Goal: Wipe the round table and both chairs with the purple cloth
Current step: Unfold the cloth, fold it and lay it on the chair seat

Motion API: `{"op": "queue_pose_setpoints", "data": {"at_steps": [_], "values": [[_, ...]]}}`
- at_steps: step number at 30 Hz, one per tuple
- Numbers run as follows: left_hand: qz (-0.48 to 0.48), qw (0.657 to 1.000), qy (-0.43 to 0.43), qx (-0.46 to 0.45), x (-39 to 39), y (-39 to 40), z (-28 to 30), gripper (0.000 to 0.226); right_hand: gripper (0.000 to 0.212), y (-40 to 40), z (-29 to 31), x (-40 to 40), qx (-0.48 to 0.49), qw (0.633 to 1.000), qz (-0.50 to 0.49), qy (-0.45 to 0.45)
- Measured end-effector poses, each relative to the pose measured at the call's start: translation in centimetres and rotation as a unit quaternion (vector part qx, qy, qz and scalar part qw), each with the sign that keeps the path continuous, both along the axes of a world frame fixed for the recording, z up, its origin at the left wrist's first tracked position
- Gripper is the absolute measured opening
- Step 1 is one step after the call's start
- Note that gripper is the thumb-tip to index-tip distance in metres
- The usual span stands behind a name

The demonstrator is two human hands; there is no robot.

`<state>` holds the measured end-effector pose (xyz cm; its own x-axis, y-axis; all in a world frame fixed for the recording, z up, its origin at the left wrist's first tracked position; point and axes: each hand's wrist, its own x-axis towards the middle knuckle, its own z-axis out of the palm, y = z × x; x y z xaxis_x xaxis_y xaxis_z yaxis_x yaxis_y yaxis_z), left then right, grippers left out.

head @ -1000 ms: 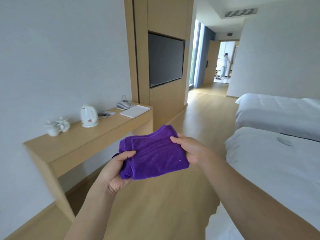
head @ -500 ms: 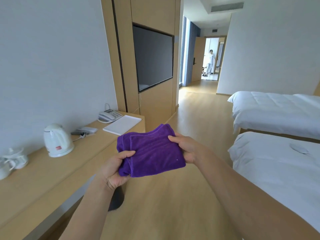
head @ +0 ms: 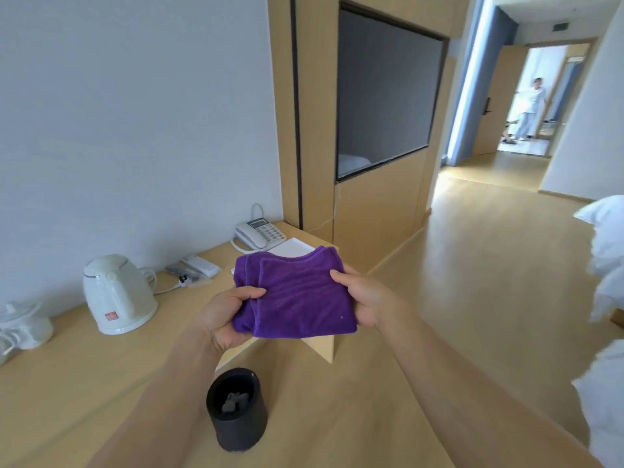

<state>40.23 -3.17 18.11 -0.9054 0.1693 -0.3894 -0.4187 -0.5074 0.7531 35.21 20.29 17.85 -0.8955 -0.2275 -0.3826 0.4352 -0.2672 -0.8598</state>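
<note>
Gripping the folded purple cloth [head: 297, 298] at both ends, the left hand [head: 224, 315] pinches the lower-left edge and the right hand [head: 363, 298] clamps the right edge, thumb on top. The cloth is held in the air above the end of the wooden bench [head: 84, 359], as before. Compared with the earlier frame, the view has turned left and down: the kettle [head: 118, 295] and telephone [head: 256, 234] appear closer, a black bin [head: 236, 408] is now fully visible on the floor [head: 472, 265], and only the edge of the white bed [head: 607, 258] remains in view.

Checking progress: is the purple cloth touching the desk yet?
No, both the left hand and right hand hold the purple cloth up in the air above the desk.
</note>
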Motion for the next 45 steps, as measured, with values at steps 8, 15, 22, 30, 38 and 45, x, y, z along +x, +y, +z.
{"op": "queue_pose_setpoints", "data": {"at_steps": [8, 15, 22, 30, 38, 45], "values": [[0.136, 0.990, -0.036, 0.014, -13.5, 0.7, -3.8, 0.041, 0.021, -2.2, -2.8, -19.2, 0.102, 0.986, 0.130, -0.002], [0.214, 0.973, -0.080, 0.015, -26.6, -0.1, -12.1, 0.043, 0.021, -4.9, -9.5, -33.8, 0.211, 0.958, 0.196, 0.020], [0.258, 0.960, -0.112, 0.007, -37.2, 0.5, -17.0, 0.045, 0.024, -5.9, -14.2, -45.5, 0.246, 0.939, 0.238, 0.007], [0.306, 0.905, -0.210, -0.209, -42.9, -1.4, -20.6, 0.042, 0.059, -7.9, -18.6, -54.0, 0.312, 0.890, 0.333, -0.010], [0.253, 0.823, -0.236, -0.451, -44.6, -1.2, -20.9, 0.075, 0.053, -8.9, -20.3, -56.1, 0.409, 0.827, 0.373, 0.094], [0.271, 0.774, -0.217, -0.530, -43.3, -1.2, -22.3, 0.067, 0.069, -8.8, -20.7, -56.5, 0.449, 0.773, 0.398, 0.205]]}}
